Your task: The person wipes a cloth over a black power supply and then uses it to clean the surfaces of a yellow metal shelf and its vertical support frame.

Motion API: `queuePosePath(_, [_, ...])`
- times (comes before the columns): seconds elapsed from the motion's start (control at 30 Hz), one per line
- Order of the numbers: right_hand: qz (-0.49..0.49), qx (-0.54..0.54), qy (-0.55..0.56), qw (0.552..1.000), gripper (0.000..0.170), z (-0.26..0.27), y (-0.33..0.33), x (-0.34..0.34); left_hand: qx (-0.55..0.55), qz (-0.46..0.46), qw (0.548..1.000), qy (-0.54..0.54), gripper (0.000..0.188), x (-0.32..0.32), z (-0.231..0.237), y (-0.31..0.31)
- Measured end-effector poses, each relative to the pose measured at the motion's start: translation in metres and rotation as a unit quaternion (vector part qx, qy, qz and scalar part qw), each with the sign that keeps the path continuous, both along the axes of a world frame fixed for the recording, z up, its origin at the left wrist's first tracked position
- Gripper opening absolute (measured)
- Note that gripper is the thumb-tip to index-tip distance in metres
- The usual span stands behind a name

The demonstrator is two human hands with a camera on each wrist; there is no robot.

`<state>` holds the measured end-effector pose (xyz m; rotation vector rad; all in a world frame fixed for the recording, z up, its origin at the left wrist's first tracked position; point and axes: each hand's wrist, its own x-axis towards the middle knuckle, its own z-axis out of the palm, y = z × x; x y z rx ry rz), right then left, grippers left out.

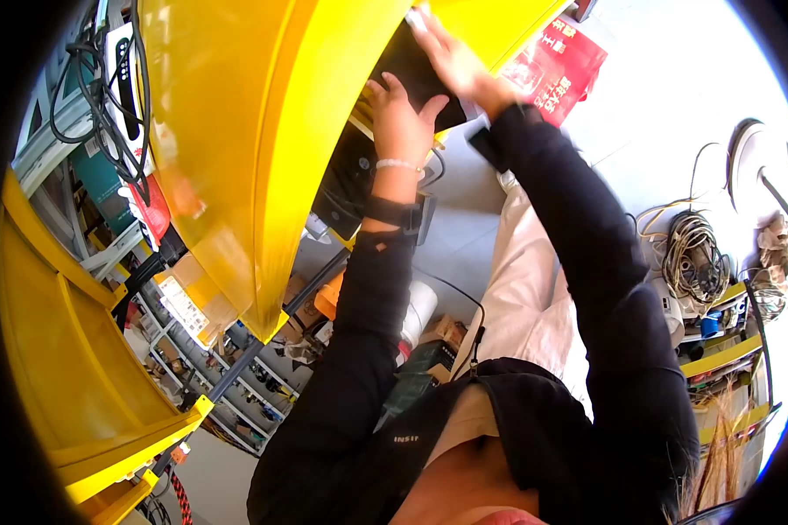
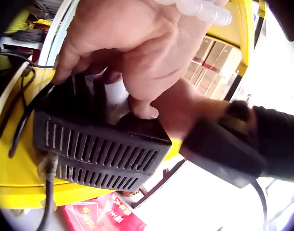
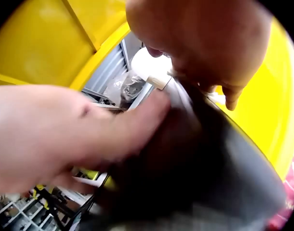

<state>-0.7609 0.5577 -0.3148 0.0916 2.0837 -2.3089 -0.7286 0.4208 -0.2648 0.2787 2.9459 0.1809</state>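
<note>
A black box with slotted vents [image 2: 98,149] lies against the yellow panel [image 1: 306,105]. My left hand [image 1: 401,127] [image 2: 132,53] grips it, the thumb on one edge and the fingers spread across to the other side. My right hand [image 1: 464,70] [image 3: 200,43] is just beyond, its fingers bent down around a small white piece, perhaps cloth [image 3: 215,97], beside the box's far end. The right hand is blurred in the head view. In the right wrist view the box's dark surface is blurred and my left hand [image 3: 79,130] reaches in from the left.
A black cable [image 2: 48,202] hangs from the box's corner. A red printed bag [image 1: 560,70] lies on the floor past the panel. Coiled cables [image 1: 696,258] are at the right, a white power strip with black cords [image 1: 124,87] at the left, and shelves with parts below.
</note>
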Motion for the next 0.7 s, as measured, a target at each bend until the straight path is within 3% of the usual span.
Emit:
queuePosePath(0.1, [0.008, -0.011, -0.029, 0.999, 0.055, -0.009, -0.006, 0.097, -0.014, -0.001, 1.000, -0.004, 0.094, -0.001, 0.002, 0.003])
queuePosePath(0.17, [0.040, 0.000, -0.081, 0.996, 0.055, -0.002, -0.001, 0.114, -0.010, -0.008, 1.000, 0.002, 0.094, -0.001, 0.002, 0.003])
queuePosePath(0.2, [0.049, -0.009, -0.094, 0.994, 0.056, -0.005, 0.000, 0.108, -0.008, -0.014, 1.000, 0.009, 0.094, 0.000, 0.000, 0.001])
queuePosePath(0.27, [0.051, 0.008, 0.014, 0.999, 0.066, -0.013, 0.006, 0.045, -0.011, -0.021, 1.000, 0.013, 0.094, 0.002, 0.000, 0.001])
queuePosePath(0.33, [0.048, -0.030, -0.034, 0.998, 0.071, -0.012, 0.009, -0.024, -0.021, -0.023, 0.999, 0.010, 0.093, 0.002, 0.003, 0.000])
queuePosePath(0.43, [0.059, 0.059, -0.038, 0.996, 0.068, -0.020, 0.012, -0.054, -0.027, -0.015, 1.000, 0.001, 0.092, 0.001, 0.006, 0.001])
queuePosePath(0.5, [0.096, 0.186, 0.036, 0.977, 0.066, -0.056, 0.002, -0.010, -0.027, -0.006, 1.000, -0.002, 0.093, 0.002, 0.007, 0.003])
queuePosePath(0.53, [0.044, 0.041, -0.085, 0.995, 0.063, -0.024, 0.005, 0.025, -0.023, -0.004, 1.000, 0.000, 0.093, 0.001, 0.005, 0.003])
queuePosePath(0.57, [0.034, 0.024, -0.039, 0.998, 0.062, -0.025, 0.004, 0.064, -0.027, -0.001, 1.000, 0.000, 0.095, 0.000, -0.001, -0.001])
queuePosePath(0.63, [0.021, -0.004, -0.113, 0.993, 0.060, -0.010, 0.002, 0.119, -0.006, 0.029, 1.000, 0.003, 0.095, 0.003, -0.002, 0.001])
queuePosePath(0.7, [0.041, 0.039, -0.149, 0.987, 0.062, 0.001, 0.005, 0.125, 0.010, 0.036, 0.999, 0.007, 0.095, 0.002, -0.002, 0.003])
